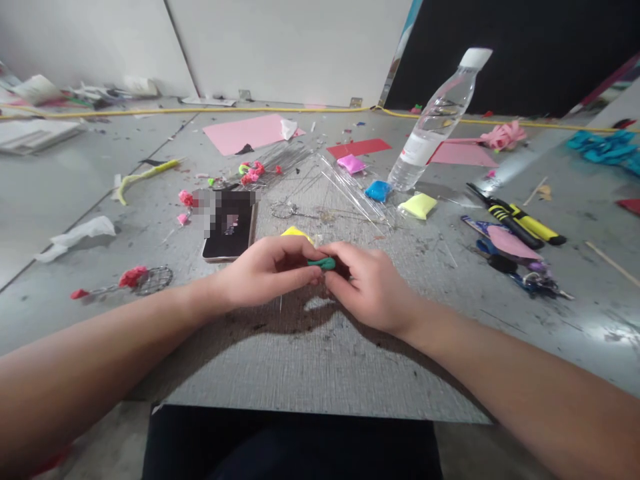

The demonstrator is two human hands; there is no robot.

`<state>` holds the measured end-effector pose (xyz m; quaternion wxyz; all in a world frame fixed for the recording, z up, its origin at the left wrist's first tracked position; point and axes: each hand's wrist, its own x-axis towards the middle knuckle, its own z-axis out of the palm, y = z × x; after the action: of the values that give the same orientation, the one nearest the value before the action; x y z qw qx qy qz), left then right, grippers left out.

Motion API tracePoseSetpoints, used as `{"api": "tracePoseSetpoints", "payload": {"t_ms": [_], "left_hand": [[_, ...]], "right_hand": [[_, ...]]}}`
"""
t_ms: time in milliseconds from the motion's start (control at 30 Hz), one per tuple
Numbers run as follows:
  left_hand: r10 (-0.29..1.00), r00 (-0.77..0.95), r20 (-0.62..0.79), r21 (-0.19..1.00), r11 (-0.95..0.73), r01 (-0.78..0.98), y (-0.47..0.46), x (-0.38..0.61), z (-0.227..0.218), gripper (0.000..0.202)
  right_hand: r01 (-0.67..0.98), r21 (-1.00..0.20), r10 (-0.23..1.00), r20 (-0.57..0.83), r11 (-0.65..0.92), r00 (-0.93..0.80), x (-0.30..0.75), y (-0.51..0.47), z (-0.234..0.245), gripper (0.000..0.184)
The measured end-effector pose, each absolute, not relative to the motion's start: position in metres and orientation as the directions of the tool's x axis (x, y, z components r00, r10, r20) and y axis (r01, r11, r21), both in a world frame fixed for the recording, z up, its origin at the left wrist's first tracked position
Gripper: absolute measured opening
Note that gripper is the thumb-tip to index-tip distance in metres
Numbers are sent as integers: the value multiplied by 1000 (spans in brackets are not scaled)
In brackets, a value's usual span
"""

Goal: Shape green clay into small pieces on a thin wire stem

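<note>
Between the fingertips of both hands is a small piece of green modelling clay [323, 264], pinched from either side. My left hand [273, 270] is closed on its left end, thumb below and fingers curled above. My right hand [370, 283] grips the other end, the fingertips of the two hands touching. A yellow packet [297, 233] lies just behind the hands, partly hidden by the left one. Left of it rests a phone [227, 230] with a dark screen. Pink, blue and pale yellow clay packets [419, 206] lie farther back among thin metal wires [353, 193].
A water bottle [425, 133] stands tilted in view at the back right. Black-and-yellow pliers [525, 217] lie to the right, near a key bunch [543, 283]. On the left is a wire ring with red clay flowers [134, 276]. A yellow cord [200, 109] runs along the back.
</note>
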<state>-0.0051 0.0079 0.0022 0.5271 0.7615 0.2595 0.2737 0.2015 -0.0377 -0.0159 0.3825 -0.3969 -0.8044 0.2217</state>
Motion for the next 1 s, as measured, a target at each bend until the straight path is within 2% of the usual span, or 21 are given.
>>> {"api": "tracePoseSetpoints", "payload": {"t_ms": [100, 233, 367, 433, 567, 667, 800, 867, 1000], "left_hand": [[741, 656, 142, 927, -332, 174, 3, -1, -1, 9], [803, 569, 176, 885, -382, 265, 2, 1, -7, 12], [840, 506, 195, 919, -337, 205, 8, -3, -8, 5], [849, 497, 179, 936, -303, 180, 11, -4, -6, 1], [832, 551, 67, 955, -213, 205, 11, -3, 1, 6], [775, 631, 48, 949, -233, 214, 9, -3, 5, 10], [711, 698, 88, 914, -336, 227, 7, -3, 5, 15], [711, 698, 85, 894, -364, 262, 5, -3, 4, 20], [743, 669, 10, 895, -305, 326, 3, 0, 4, 28]], "right_hand": [[467, -658, 803, 430, 591, -412, 202, -36, -17, 29], [432, -725, 838, 397, 537, -376, 200, -33, -22, 33], [395, -766, 852, 377, 507, -362, 199, -33, -26, 40], [374, -766, 841, 394, 523, -371, 198, -34, -27, 38], [411, -764, 863, 389, 497, -321, 199, -35, -24, 15], [436, -770, 883, 367, 465, -293, 200, -34, -20, 20], [544, -673, 864, 352, 501, -360, 201, -33, -16, 27], [555, -651, 852, 334, 518, -404, 202, -34, -16, 25], [527, -651, 831, 342, 546, -439, 201, -36, -16, 21]]}}
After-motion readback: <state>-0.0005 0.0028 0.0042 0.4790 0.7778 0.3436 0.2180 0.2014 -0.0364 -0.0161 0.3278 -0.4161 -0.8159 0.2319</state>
